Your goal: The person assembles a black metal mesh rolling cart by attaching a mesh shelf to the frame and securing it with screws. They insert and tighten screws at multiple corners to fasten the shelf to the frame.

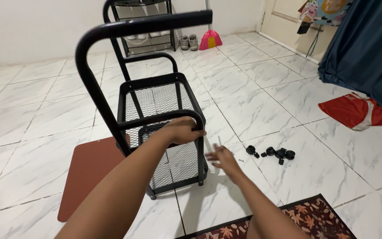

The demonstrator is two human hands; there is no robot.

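Observation:
A black metal rack with mesh baskets (162, 99) stands on the white tiled floor in front of me. My left hand (183, 130) grips the curved black tube at the rack's near top edge. My right hand (221, 157) reaches low over the floor just right of the rack, fingers spread, holding nothing. A few small screws (240, 160) lie on the tile beside it. Several black caster wheels (274, 153) sit a little farther right.
A reddish-brown board (89, 175) lies flat on the floor left of the rack. A patterned rug (315, 221) is at my feet. A red cloth (357, 110) and a dark blue curtain (368, 48) are at right. A second black shelf, shoes and a pink dustpan stand by the far wall.

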